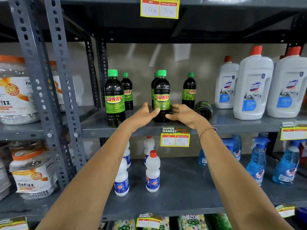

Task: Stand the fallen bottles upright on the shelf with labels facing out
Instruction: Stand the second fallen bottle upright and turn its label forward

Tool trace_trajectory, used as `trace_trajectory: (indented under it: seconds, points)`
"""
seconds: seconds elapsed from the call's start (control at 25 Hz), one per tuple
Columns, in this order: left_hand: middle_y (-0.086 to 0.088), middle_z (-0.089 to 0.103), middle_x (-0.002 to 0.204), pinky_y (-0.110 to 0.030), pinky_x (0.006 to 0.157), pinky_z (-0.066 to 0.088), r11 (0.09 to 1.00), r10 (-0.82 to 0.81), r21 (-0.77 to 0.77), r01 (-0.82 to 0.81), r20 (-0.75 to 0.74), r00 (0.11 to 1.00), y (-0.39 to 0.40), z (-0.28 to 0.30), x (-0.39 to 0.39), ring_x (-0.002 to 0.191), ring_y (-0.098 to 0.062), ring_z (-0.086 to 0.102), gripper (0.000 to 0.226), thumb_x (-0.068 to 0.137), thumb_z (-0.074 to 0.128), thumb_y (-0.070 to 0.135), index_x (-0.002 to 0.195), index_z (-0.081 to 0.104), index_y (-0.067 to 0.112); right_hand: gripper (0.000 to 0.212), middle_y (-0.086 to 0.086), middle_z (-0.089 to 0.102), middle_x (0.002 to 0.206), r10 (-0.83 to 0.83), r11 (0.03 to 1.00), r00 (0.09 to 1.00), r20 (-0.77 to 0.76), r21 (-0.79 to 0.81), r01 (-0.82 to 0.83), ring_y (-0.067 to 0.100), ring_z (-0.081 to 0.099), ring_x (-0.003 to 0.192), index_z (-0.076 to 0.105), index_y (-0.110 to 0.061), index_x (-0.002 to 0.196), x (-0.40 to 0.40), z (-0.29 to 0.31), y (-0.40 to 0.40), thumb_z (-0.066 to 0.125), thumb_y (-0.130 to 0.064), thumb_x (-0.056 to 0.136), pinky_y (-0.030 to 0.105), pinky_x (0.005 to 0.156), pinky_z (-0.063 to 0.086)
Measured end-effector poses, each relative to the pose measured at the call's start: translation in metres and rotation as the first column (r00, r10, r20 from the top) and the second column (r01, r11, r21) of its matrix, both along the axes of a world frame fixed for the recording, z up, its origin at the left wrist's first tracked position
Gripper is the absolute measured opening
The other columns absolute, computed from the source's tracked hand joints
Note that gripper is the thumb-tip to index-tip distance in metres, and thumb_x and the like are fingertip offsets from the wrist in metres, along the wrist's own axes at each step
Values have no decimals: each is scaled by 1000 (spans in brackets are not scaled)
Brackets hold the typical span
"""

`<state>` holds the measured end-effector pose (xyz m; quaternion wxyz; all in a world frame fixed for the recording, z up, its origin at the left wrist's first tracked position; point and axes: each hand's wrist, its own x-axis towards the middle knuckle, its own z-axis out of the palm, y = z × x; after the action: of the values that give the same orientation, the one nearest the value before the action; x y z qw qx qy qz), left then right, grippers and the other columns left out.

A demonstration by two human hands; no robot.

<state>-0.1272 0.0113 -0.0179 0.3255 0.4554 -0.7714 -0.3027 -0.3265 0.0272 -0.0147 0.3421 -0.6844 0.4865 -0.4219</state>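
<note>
A dark Sunny bottle [162, 97] with a green cap stands upright near the front of the grey shelf [232, 125], label facing out. My right hand [181, 114] wraps its lower part from the right. Beside it on the left is my left hand [143, 114], fingers spread and thumb touching the bottle. To the right, one fallen bottle [203, 110] lies on its side with its base toward me. Further Sunny bottles stand upright: one at the front left [114, 98], one behind it [127, 92], one at the back right [189, 90].
Large white Domex bottles [253, 87] fill the shelf's right end. Fitfizz jars [15, 90] sit on the neighbouring rack past the perforated posts [54, 80]. Below are small white bottles [152, 171] and blue spray bottles [257, 163]. A price tag [175, 136] hangs on the shelf edge.
</note>
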Motion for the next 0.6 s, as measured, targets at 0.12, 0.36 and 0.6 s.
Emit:
trace_trajectory:
  seconds: [0.12, 0.36, 0.6]
  points:
    - [-7, 57, 135, -34, 105, 41, 997, -73, -15, 72, -110, 991, -13, -3, -10, 123, -19, 53, 40, 91, 65, 21, 128, 51, 18, 51, 11, 60, 129, -18, 999, 999, 41, -32, 19, 17, 57, 116, 49, -3, 132, 2, -4, -1, 67, -2, 85, 23, 92, 46]
    - [-2, 69, 115, -31, 98, 47, 999, -46, -15, 44, -209, 977, -17, -7, -9, 105, -11, 64, 43, 81, 75, 13, 121, 61, 16, 47, 7, 67, 115, 9, 998, 998, 67, -61, -5, 13, 63, 104, 54, -3, 127, -1, -7, -4, 69, -3, 82, 26, 92, 50]
    - [1, 69, 105, -18, 81, 51, 996, -89, -3, 92, -287, 954, -8, -9, 3, 96, -6, 65, 60, 68, 85, 15, 120, 55, 11, 33, 0, 67, 100, 106, 993, 991, 84, -59, -101, 6, 64, 92, 60, -20, 101, -12, -9, 0, 75, -4, 76, 15, 73, 53]
